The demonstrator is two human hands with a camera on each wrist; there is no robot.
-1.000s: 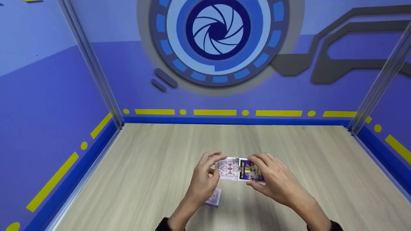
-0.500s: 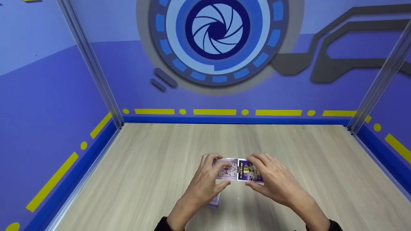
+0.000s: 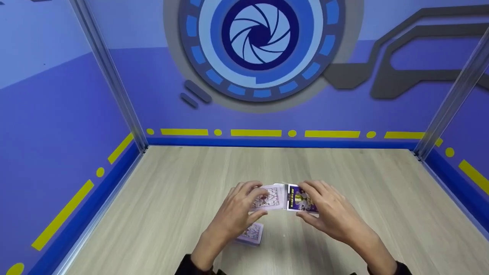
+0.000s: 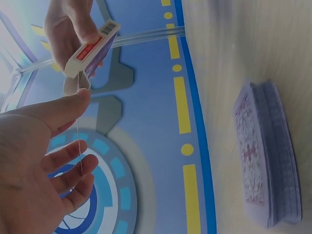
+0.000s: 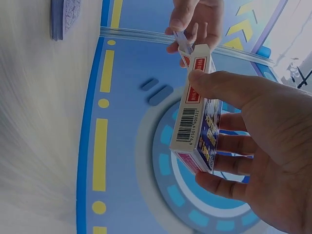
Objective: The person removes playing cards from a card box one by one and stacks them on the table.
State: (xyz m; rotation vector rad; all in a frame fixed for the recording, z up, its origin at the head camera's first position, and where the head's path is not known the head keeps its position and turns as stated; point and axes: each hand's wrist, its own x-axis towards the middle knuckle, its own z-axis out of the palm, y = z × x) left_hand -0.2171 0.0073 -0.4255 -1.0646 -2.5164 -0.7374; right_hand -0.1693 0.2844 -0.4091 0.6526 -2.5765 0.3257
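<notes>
My left hand [image 3: 233, 210] holds a thin pale playing card [image 3: 273, 197] with an ornate red and purple back, thumb on the near edge and fingers on the far edge. Edge-on in the left wrist view, the card [image 4: 78, 129] is a fine line running to the mouth of the card box. That purple and white card box [image 3: 301, 198] is gripped by my right hand [image 3: 338, 212], its flap end facing the card. In the right wrist view the box [image 5: 195, 117] shows a barcode and a red label. A squared deck of cards [image 3: 253, 233] lies on the table below my left hand.
The wood-grain table [image 3: 191, 179] is bounded by blue printed panels [image 3: 252, 122] at the back and sides. Metal posts [image 3: 114, 84] stand in the corners.
My left hand has spread its fingers across the card and shifted slightly left, tilting it. The box in my right hand has moved a little to the right. The deck shows more now.
</notes>
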